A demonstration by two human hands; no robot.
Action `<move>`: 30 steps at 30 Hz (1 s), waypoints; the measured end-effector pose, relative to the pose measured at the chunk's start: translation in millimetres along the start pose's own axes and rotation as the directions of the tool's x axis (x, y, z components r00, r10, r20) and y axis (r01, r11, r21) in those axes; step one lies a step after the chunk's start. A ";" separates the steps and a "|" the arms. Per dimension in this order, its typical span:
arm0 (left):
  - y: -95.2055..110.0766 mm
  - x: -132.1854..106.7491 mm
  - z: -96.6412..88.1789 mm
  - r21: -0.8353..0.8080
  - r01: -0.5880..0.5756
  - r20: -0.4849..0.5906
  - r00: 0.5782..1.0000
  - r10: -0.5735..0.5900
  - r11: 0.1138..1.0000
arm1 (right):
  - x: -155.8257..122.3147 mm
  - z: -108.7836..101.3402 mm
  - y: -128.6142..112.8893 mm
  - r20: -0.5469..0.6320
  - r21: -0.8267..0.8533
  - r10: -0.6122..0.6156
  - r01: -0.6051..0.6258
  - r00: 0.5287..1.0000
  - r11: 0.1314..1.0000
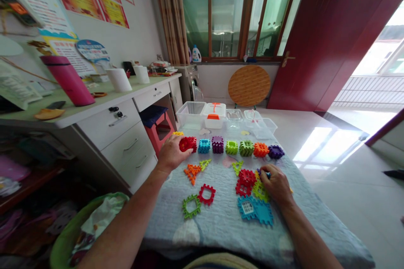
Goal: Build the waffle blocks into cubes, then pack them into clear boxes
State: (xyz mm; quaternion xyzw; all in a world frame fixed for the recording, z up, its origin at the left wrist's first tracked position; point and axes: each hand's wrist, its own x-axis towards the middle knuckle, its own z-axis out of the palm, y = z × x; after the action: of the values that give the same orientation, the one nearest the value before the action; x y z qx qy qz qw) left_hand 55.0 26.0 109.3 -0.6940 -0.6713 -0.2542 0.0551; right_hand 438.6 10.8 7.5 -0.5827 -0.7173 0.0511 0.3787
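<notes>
Pieces point(260, 192) under the right hand point(275, 183) are partly hidden, perhaps overlapping.

Cloth-covered table point(224, 229), pale blue print. Far end's got clear plastic bins point(191, 124) and a white box point(215, 123) with orange bits. Then there's a row of chunky block stacks point(246, 148), red through dark purple. Closer in it's loose flat stuff: orange triangles point(192, 172), lime triangles point(205, 164), a red frame point(212, 195) right by a green frame point(184, 207), red panels point(247, 176), blue panels point(264, 211).

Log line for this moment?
left hand: around red block | right hand: at green piece, grip unclear | nearer: blue pieces | behind block row: clear box
</notes>
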 end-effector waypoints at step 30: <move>-21.0 101.6 20.9 0.057 -0.394 0.579 0.762 0.291 0.917 | -0.7 -0.1 -2.1 0.008 -0.003 0.031 -0.031 0.999 1.000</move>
State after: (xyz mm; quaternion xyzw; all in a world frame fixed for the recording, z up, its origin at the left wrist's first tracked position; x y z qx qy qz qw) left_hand 37.5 128.6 129.1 -0.8411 -0.5385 0.0348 -0.0371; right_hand 437.0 9.5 8.4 -0.5941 -0.7097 0.0583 0.3742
